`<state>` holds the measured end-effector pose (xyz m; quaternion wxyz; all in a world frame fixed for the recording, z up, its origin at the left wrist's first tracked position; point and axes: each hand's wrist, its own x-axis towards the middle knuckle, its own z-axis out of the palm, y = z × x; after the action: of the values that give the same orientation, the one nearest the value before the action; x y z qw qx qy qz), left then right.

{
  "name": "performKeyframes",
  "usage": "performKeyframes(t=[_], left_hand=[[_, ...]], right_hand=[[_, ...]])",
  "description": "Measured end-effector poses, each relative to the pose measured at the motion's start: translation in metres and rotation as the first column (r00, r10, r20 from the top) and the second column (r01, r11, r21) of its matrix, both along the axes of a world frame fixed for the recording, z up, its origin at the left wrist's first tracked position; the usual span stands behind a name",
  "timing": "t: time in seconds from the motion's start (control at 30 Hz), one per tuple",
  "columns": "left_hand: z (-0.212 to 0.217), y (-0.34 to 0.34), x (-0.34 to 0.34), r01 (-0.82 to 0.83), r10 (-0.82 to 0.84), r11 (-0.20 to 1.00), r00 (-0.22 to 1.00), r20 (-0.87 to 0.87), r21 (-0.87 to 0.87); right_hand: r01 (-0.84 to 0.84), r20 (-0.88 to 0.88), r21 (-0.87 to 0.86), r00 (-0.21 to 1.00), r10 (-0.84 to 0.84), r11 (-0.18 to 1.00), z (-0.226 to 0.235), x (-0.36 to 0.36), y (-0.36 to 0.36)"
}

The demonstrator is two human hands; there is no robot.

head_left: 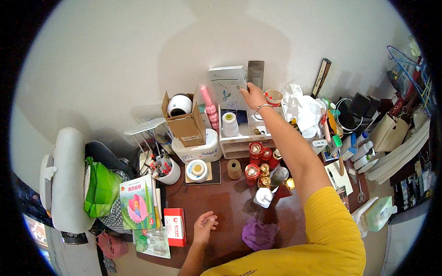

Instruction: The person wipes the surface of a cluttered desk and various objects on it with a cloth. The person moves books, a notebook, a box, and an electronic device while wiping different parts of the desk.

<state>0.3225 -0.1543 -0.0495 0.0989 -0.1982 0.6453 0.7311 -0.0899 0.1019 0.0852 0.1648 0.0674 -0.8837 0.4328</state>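
At the back of the table, my right hand (254, 96) reaches across and grips the right edge of a pale grey-white book (226, 83) with a green pattern. The book stands upright at the rear of a white desktop organizer (229, 148). A cone of white thread (230, 124) sits in the organizer, just below the book. My left hand (204, 227) is low over the table's near part, fingers loosely bent and apart, holding nothing. To its right lies a crumpled purple cloth (260, 233); to its left is a red and white box (175, 227).
Red and gold candle holders (255, 153) cluster below my right forearm. A cardboard box (185, 128) with a white device rests on a white bin (198, 146). A pen cup (166, 171) and picture book (137, 202) are at left. White tissue (301, 109) and scissors (361, 193) are at right.
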Motion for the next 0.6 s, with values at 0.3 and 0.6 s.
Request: performKeyframes(t=[0.3,0.6], left_hand=[[-0.006,0.001,0.005,0.024,-0.023,0.999,0.999,0.042,-0.035],[-0.014,0.009,0.001,0.064,-0.063,0.998,0.996,0.060,-0.007]], right_hand=[[0.020,-0.033,0.030,0.999,-0.019,0.999,0.020,0.012,-0.001],[-0.058,-0.032,-0.137,0.998,0.055,0.989,-0.022,-0.028,0.012]])
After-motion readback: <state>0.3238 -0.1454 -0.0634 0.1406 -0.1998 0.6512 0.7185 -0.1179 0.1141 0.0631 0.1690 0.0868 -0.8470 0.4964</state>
